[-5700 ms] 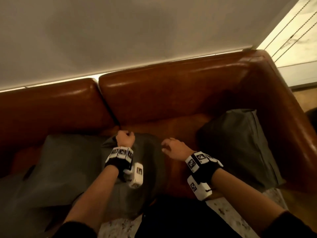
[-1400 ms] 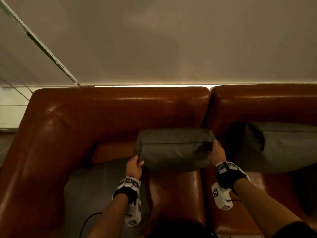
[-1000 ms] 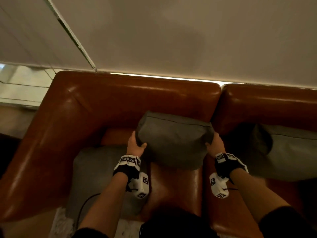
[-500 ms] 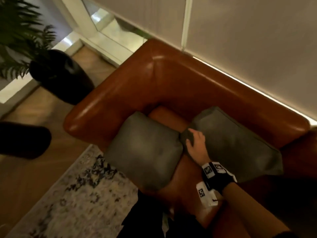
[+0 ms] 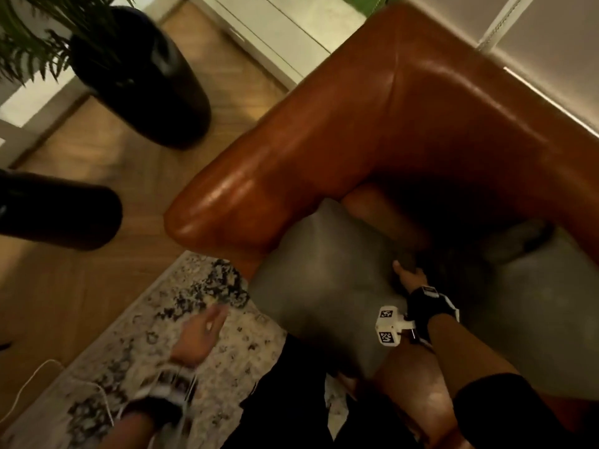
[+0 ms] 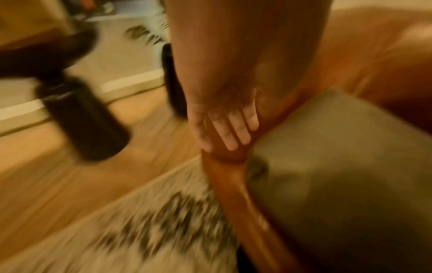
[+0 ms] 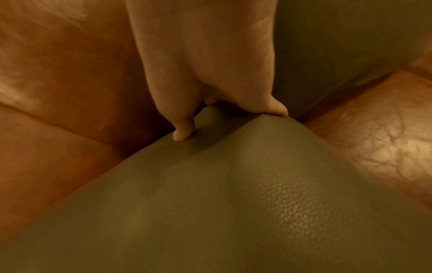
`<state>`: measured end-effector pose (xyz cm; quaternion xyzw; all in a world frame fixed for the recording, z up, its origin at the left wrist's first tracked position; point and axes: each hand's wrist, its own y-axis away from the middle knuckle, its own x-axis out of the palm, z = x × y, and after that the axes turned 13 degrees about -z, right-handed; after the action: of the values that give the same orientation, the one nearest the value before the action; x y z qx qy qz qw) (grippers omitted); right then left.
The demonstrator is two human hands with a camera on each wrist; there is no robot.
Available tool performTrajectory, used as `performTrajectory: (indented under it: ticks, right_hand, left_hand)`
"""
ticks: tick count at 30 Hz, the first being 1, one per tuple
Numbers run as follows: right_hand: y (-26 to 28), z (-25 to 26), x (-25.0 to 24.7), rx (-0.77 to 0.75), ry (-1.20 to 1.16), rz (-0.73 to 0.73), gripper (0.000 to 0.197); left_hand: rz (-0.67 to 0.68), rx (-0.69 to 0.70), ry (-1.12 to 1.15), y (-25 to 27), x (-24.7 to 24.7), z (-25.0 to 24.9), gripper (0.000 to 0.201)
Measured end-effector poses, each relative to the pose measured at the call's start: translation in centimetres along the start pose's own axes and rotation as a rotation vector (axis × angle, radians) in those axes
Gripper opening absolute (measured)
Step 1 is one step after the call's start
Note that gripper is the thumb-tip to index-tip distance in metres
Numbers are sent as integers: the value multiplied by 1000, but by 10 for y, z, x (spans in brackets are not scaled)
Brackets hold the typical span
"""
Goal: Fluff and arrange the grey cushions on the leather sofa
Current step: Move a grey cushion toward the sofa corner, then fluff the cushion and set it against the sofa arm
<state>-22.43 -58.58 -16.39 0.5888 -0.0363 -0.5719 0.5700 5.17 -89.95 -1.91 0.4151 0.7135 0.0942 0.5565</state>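
Near cushion (image 5: 324, 286) lies flat on the sofa (image 5: 372, 124) seat at the armrest, a second cushion (image 5: 534, 303) just beside it; right hand (image 5: 410, 278) has its fingers (image 7: 183, 133) curled, pinching the near cushion's corner; left hand (image 5: 201, 335) hangs over the rug (image 5: 162, 319), fingers (image 6: 233, 133) straight, holding nothing; the cushion looks soft, light, grained and likely slick, so corners or opposite edges seem the best hold.
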Motion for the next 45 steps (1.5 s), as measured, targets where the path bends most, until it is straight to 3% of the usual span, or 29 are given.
performTrajectory:
  ticks: [2,4,7,9,11,13,17,19,21,25,28,30,32,33,36,39,43,45]
  right_hand:
    - [-2,-12,2,-33,-121,-29,49]
    - [1,-26,1,-75,-191,19,36]
    - [27,-34,-6,-135,-286,178,26]
    - [46,-33,-9,-212,-302,217,25]
    - [63,-33,-13,-261,-284,208,35]
    - [74,-33,-16,-296,-279,214,41]
    - [90,-13,-24,-464,-193,216,40]
    - [96,11,-35,-600,-175,215,21]
    - [101,39,-52,-732,-179,201,17]
    - [103,90,-97,-881,-131,140,28]
    - [83,117,-113,-911,58,64,15]
    - [67,126,-109,-875,185,42,28]
    - [60,130,-99,-834,223,40,45]
    - [57,130,-96,-859,225,10,45]
    - [54,137,-101,-930,227,-93,32]
    - [56,149,-112,-1029,152,-98,19]
    - [53,142,-98,-1001,338,23,21]
    - [47,129,-84,-925,462,94,25]
  left_hand:
    - [-17,139,68,-59,3,-59,39]
    - [-14,251,76,-109,19,-113,45]
    - [188,181,6,-133,56,-158,67]
    - [203,136,-160,-133,72,-171,74]
    - [150,118,-292,-129,76,-165,68]
    - [142,97,-279,-122,66,-147,58]
    - [178,95,85,-84,23,-100,33]
    - [184,62,309,-52,3,-91,16]
    - [179,42,460,-20,-7,-91,17]
    - [158,-9,740,22,8,-101,36]
    - [106,11,624,24,53,-108,10]
    - [69,-7,542,19,88,-113,21]
    - [-5,-44,507,12,115,-122,11]
    - [-61,-52,510,13,120,-130,12]
    - [-194,-5,630,17,118,-143,41]
    - [-268,3,735,25,105,-134,35]
    - [-153,-17,519,16,106,-103,40]
    - [-39,-65,374,8,118,-84,30]
